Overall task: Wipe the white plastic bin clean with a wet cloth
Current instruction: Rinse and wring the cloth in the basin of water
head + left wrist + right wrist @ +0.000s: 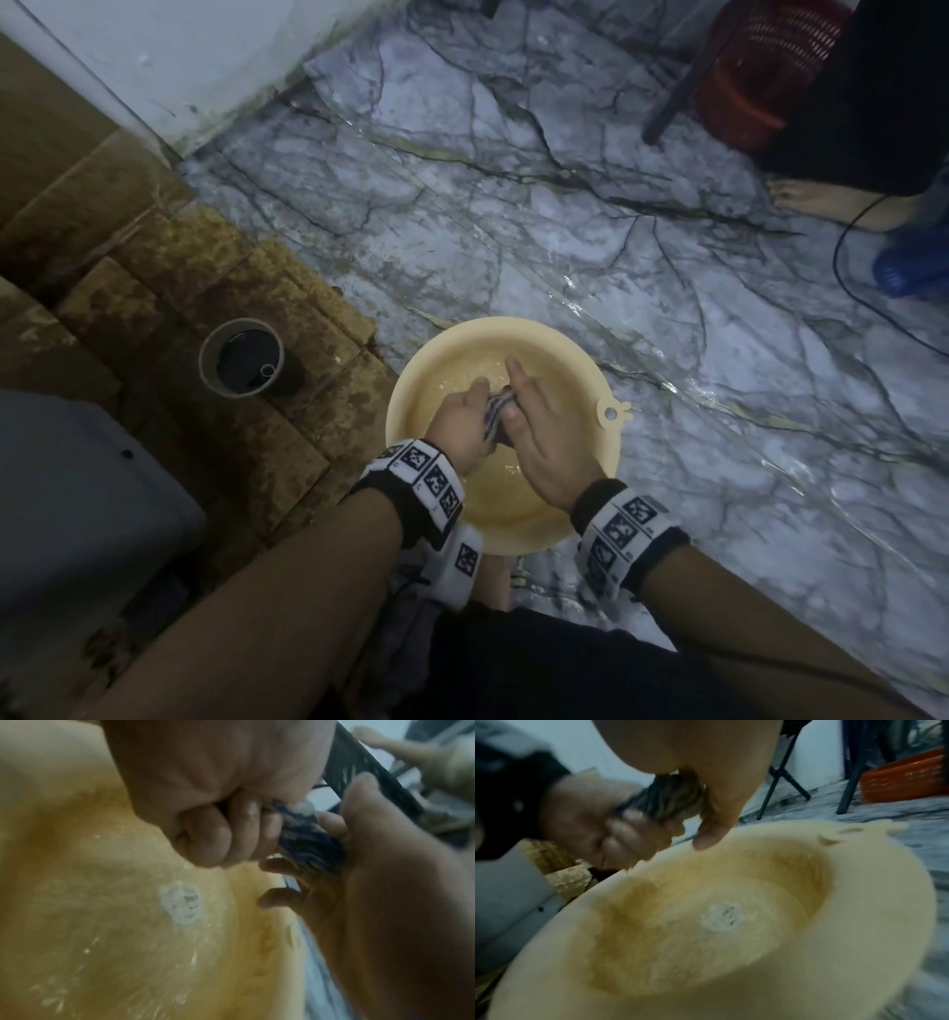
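Both hands work above the round cream-white bin (405, 411), which sits on the wet marble floor (667, 288) just beyond the person's knees. Left hand (457, 426): fingers curled tight in a fist round one end of the twisted striped cloth (497, 415). Right hand (544, 437): thumb and palm clamp the other end; two lower fingers stick out loose. Cloth held over the bin, not touching it. Shallow water in the bin; white round label (721, 917) at bottom centre. Hanging tab (611, 412) on right rim. Left: stained brown tiles (215, 288), open drain pipe (241, 357). Far right: red basket (760, 77), blue object (909, 267).
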Demonstrator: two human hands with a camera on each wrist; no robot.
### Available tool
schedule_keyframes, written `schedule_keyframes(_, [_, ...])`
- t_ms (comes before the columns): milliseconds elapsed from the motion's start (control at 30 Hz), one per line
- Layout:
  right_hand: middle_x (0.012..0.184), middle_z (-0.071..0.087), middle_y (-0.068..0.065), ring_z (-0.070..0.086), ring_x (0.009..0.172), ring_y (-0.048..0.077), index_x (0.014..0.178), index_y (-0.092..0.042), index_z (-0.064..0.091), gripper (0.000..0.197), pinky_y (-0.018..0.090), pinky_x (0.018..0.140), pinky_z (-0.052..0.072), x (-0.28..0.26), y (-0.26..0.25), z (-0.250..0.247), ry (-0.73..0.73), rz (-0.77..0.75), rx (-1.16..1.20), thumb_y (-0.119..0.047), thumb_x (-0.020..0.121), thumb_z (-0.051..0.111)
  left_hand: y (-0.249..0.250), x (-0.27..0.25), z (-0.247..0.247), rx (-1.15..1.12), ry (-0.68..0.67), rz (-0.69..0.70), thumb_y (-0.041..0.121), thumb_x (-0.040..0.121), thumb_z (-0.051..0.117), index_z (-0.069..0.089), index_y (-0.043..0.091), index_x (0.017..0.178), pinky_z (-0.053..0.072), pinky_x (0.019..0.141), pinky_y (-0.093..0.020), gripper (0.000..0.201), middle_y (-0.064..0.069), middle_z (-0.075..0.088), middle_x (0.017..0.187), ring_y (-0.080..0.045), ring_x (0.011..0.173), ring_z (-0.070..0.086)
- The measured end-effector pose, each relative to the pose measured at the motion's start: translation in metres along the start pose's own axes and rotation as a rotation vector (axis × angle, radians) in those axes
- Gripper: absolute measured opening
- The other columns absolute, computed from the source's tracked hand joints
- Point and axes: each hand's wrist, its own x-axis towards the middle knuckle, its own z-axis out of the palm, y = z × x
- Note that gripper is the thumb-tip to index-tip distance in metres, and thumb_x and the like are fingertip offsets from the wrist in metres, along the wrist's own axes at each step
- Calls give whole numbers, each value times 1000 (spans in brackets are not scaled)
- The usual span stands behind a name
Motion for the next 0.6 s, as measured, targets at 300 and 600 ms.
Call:
schedule_keyframes(300, [115,67,14,60,105,26,148,-13,37,66,33,90,45,7,0,-1,32,-38,-147,-49,97,16,16,-12,3,-13,-118,-45,21,103,31,47,13,78,32,46,-27,31,-4,44,59,-16,44,41])
schedule_keyframes(600, [82,67,-4,64,87,16,108,-23,67,41,32,82,51,22,-9,3,20,344,167,-29,105,27,4,-7,12,134,137,171,32,105,24,57,9,62,46,64,-34,59,-11,60,61,-29,63,60])
